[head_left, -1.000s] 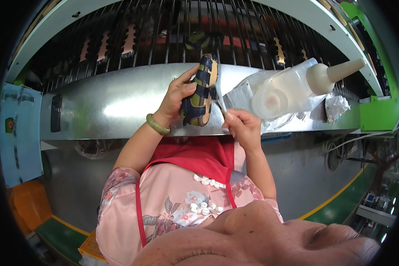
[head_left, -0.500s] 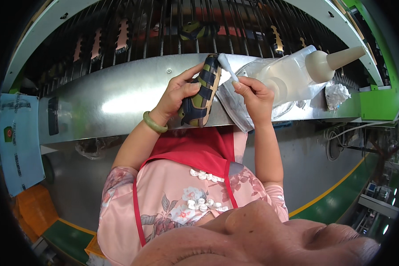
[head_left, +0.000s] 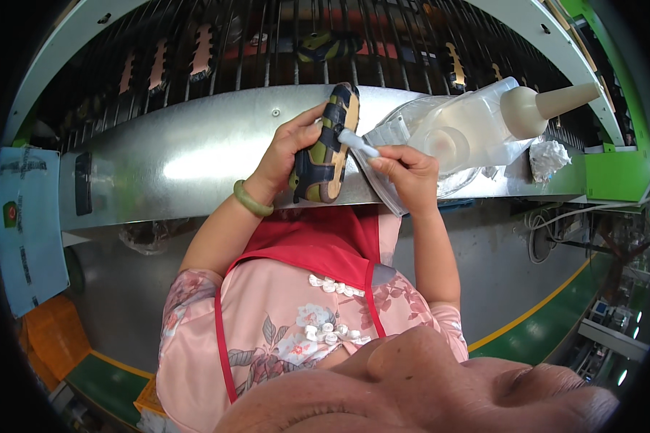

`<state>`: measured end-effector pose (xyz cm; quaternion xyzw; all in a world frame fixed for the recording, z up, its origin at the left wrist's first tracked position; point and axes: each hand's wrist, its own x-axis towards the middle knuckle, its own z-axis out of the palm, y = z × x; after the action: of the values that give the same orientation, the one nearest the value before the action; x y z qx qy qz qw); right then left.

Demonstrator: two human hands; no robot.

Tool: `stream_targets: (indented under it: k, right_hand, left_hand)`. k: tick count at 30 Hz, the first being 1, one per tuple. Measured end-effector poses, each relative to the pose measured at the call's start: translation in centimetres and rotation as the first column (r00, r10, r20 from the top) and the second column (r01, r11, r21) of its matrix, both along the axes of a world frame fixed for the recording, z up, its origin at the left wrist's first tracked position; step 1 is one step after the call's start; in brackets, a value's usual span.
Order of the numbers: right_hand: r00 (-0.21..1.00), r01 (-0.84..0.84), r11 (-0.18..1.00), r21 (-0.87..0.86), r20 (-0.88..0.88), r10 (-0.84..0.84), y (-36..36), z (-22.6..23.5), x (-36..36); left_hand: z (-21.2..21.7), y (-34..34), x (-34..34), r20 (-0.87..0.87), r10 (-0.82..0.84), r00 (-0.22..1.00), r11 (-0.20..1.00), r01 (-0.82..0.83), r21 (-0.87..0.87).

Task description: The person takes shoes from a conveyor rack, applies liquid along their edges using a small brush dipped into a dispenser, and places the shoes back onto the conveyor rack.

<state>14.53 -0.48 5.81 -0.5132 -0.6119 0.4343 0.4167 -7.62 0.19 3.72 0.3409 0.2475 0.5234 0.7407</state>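
Head view, and from where I stand the small shoe (head_left: 315, 162) is up in the air above the metal ledge (head_left: 137, 169), turned on its side. Dark navy straps cross its green panels, and the pale tan edge of its sole faces the person's right. The left hand (head_left: 285, 155) has it from the left side, thumb and fingers gripping the upper. A white brush (head_left: 354, 141) slants across the pale sole edge at about mid-length; I can't be sure its tip touches. The right hand (head_left: 410, 173) pinches the brush's other end between thumb and fingers.

Just right of that hand sits a big cloudy bottle (head_left: 477, 130) with a long cone spout, on clear plastic (head_left: 388, 130), and past it a crumpled white wad (head_left: 549, 160). Beyond the ledge, a second green and navy shoe (head_left: 318, 49) lies on a row of dark rods, with pinkish jagged-edged pieces (head_left: 202, 50) off to the left. A jade-green bangle (head_left: 251, 200) circles the left wrist, and a red apron (head_left: 318, 249) covers the flowered pink top (head_left: 267, 296).
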Motion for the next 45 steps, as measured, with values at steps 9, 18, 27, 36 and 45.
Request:
stream_targets:
  k: [9,18,27,36,45]
  right_hand:
    - [0.999,0.044,0.999,-0.002,-0.019,-0.044,0.4,0.5,-0.8]
    - [0.999,-0.018,0.999,-0.040,0.034,0.020,-1.1,-0.8,-0.6]
    - [0.998,0.001,0.995,-0.100,-0.070,-0.008,-2.9,-1.3,-1.2]
    - [0.999,-0.036,0.998,-0.047,-0.009,0.036,-3.8,-1.6,-0.9]
    - [0.964,-0.252,0.924,0.288,0.155,0.214,-0.6,-1.5,0.2]
  left_hand:
    - [-0.1,0.0,-0.2,-0.022,0.049,0.999,0.999,-0.049,0.004]
    - [-1.0,0.2,-0.5,-0.053,0.064,0.997,0.998,-0.064,-0.001]
    - [-1.1,0.3,-0.5,0.030,0.017,0.999,0.994,-0.013,-0.109]
    - [-1.4,0.8,-0.4,0.175,-0.058,0.983,0.943,0.111,-0.313]
    - [-2.7,1.1,0.2,0.283,-0.092,0.955,0.920,0.190,-0.343]
